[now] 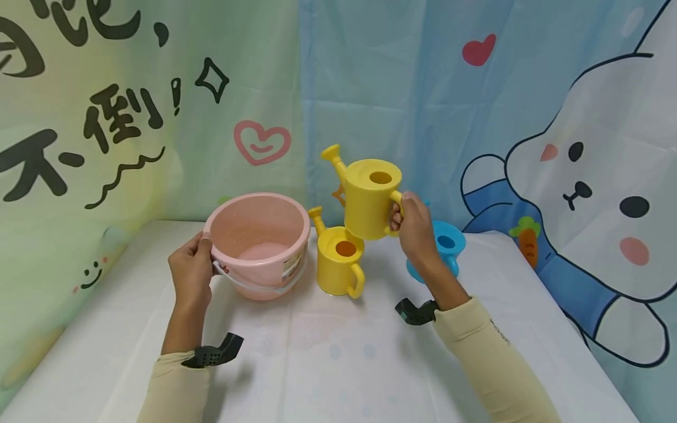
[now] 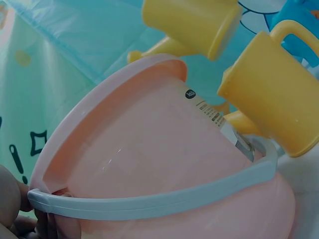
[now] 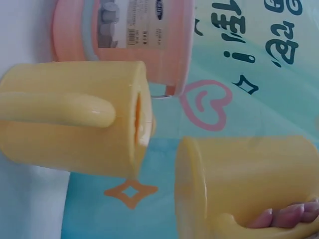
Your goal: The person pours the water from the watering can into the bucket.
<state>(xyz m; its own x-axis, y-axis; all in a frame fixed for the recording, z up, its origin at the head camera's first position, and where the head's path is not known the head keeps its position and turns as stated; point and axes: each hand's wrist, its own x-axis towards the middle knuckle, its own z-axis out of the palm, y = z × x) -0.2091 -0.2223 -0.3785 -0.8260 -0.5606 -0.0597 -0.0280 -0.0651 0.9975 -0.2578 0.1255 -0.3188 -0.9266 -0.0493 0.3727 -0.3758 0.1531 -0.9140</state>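
My left hand point(image 1: 193, 270) grips the left rim of a pink bucket point(image 1: 259, 276), with its thumb over the edge. The bucket is tilted slightly; its white handle point(image 2: 149, 205) hangs down the near side. In my right hand point(image 1: 415, 226) is a yellow watering can point(image 1: 370, 205), held by its handle above the table, spout to the left. A second yellow watering can point(image 1: 335, 276) stands upright on the table, right of the bucket and below the raised one. Curled fingertips point(image 3: 286, 216) show inside the raised can's handle in the right wrist view.
A blue watering can point(image 1: 449, 241) stands behind my right forearm, which partly hides it. The white tabletop point(image 1: 328, 370) stretches toward me. Printed fabric point(image 1: 359, 76) with a bear figure hangs at the back and sides.
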